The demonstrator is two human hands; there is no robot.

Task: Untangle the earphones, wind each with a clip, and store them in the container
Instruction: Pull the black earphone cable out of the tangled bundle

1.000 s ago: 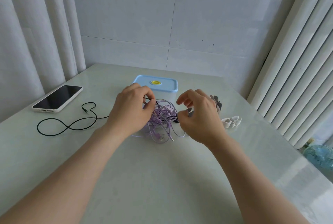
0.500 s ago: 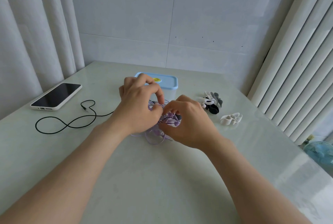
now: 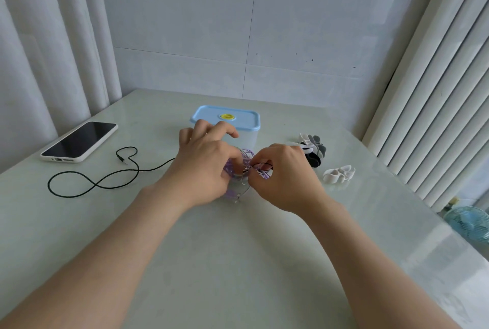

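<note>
A phone (image 3: 79, 140) lies far left on the counter (image 3: 238, 262), with a black cable (image 3: 105, 180) looping beside it. The left hand (image 3: 203, 167) and right hand (image 3: 285, 178) meet over the purple earphones (image 3: 246, 158), each grip clamped on the tangle, just before the lidded container (image 3: 227, 117). Clips (image 3: 315, 148) lie to the right.

**Crowded centre, room up front**

My left hand (image 3: 209, 167) and right hand (image 3: 285, 178) both pinch into the earphone tangle (image 3: 247, 156), nearly touching, so nothing passes between them. The lidded container (image 3: 227, 119) stands just behind, blocking a straight reach forward. On the left, the looping black cable (image 3: 105, 180) runs out from under my left hand, with the phone (image 3: 79, 141) beyond it near the edge. On the right, the dark clips (image 3: 315, 151) and the white clips (image 3: 340, 174) lie close to my right hand. The bare worktop (image 3: 238, 262) between my forearms gives room to pass.
</note>
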